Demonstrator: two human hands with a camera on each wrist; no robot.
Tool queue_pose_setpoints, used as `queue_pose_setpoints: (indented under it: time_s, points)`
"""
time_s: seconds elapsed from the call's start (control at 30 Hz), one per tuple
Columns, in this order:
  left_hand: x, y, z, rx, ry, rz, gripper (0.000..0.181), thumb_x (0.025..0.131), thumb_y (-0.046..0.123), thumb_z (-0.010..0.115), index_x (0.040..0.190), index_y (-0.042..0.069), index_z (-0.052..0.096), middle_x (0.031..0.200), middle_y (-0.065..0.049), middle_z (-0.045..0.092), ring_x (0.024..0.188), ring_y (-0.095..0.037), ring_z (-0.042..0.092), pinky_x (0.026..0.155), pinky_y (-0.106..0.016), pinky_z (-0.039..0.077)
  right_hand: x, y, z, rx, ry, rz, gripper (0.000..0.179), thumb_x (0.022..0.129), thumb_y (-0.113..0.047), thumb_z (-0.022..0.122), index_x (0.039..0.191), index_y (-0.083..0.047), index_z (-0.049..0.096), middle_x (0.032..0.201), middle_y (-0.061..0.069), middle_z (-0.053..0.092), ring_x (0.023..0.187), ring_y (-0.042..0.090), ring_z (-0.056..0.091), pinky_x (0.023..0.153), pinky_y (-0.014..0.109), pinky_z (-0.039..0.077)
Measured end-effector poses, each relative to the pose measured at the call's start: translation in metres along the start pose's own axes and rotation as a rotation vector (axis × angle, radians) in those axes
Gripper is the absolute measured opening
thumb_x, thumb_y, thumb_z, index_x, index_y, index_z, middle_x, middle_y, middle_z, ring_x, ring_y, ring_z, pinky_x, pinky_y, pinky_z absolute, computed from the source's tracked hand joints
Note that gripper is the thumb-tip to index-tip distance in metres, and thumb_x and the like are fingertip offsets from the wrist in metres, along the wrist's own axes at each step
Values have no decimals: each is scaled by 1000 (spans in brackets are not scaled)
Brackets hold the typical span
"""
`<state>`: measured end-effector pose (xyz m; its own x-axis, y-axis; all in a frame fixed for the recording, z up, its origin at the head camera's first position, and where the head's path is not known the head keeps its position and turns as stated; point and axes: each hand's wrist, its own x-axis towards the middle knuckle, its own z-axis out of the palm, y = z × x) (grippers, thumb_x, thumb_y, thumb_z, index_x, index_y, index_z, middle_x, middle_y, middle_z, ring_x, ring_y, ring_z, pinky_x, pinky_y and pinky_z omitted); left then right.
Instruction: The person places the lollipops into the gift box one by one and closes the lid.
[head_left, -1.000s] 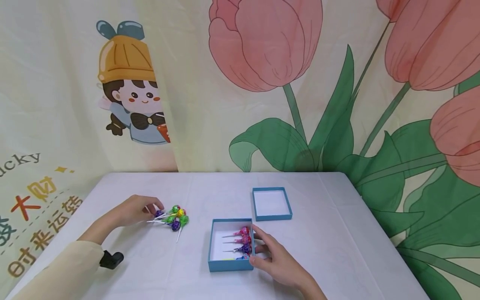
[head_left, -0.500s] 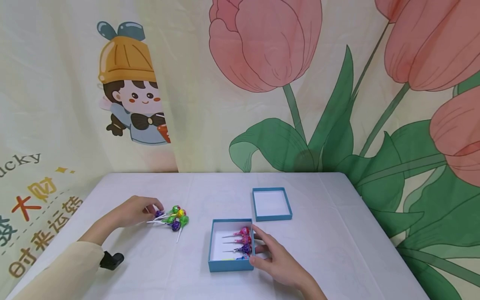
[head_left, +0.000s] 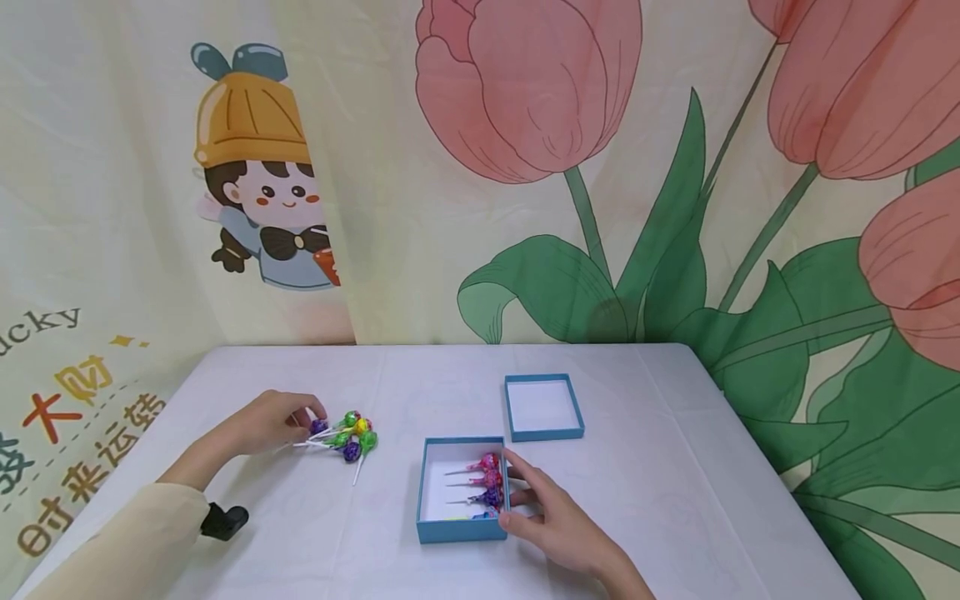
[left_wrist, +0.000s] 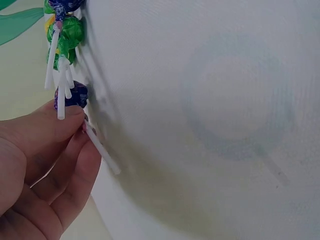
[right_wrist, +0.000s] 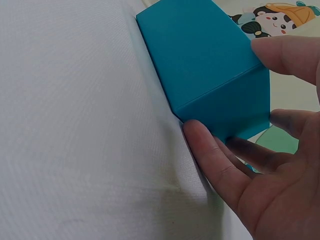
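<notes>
In the head view my left hand (head_left: 273, 421) is at a small pile of lollipops (head_left: 352, 436) on the left of the table. Thumb and fingertips pinch a purple lollipop (left_wrist: 74, 95) close to the base of its head, its white stick slanting down past the fingers. Green, yellow and purple wrapped heads lie just beyond. My right hand (head_left: 551, 521) rests against the right wall of an open blue box (head_left: 461, 532), its fingers touching that wall and the thumb near the front corner. Inside the box, pink and purple lollipops (head_left: 487, 479) lie in a row along that wall.
A blue lid (head_left: 545, 435) with a white inside lies behind the box, to the right. The table (head_left: 405, 383) has a white cloth. Behind it hangs a printed curtain (head_left: 390, 208) with tulips. A black device (head_left: 225, 521) is by the left sleeve.
</notes>
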<state>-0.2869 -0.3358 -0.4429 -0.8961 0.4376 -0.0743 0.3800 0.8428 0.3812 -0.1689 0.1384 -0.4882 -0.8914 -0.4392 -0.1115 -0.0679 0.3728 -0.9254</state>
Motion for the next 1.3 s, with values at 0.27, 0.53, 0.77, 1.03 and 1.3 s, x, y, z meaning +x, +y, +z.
queue_pose_setpoints:
  time_s: [0.27, 0.53, 0.77, 1.03, 1.3]
  points:
    - [2, 10, -9, 9, 79, 30, 25, 94, 3, 77, 117, 14, 73, 99, 0, 74, 89, -18, 67, 81, -42, 60, 0, 1, 0, -4, -4, -3, 82, 100, -37, 75, 167, -41, 29, 163, 11, 44, 125, 24, 60, 96, 33, 56]
    - [9, 32, -15, 28, 129, 93, 27, 95, 5, 79, 119, 15, 74, 98, 2, 76, 87, -12, 66, 79, -34, 59, -1, 1, -1, 3, -3, 9, 82, 100, -37, 76, 167, -40, 28, 163, 12, 44, 125, 24, 60, 98, 36, 57]
    - [14, 65, -17, 18, 135, 130, 27, 94, 7, 80, 119, 15, 74, 98, 2, 76, 88, -12, 67, 79, -31, 60, 0, 2, -1, 6, -4, 5, 83, 100, -36, 76, 167, -42, 28, 164, 12, 44, 125, 24, 60, 98, 37, 57]
    - [21, 99, -17, -7, 113, 165, 26, 95, 8, 79, 119, 16, 73, 94, 8, 73, 86, -9, 66, 77, -26, 59, 2, 2, 0, 2, -5, 3, 82, 99, -37, 76, 166, -43, 29, 164, 11, 44, 125, 24, 61, 97, 35, 57]
    - [27, 124, -16, -10, 96, 214, 26, 96, 7, 77, 120, 17, 72, 92, 8, 72, 78, -5, 63, 73, -23, 57, 1, 3, -1, 0, -2, 9, 82, 99, -37, 76, 166, -44, 29, 163, 11, 44, 125, 24, 60, 98, 38, 57]
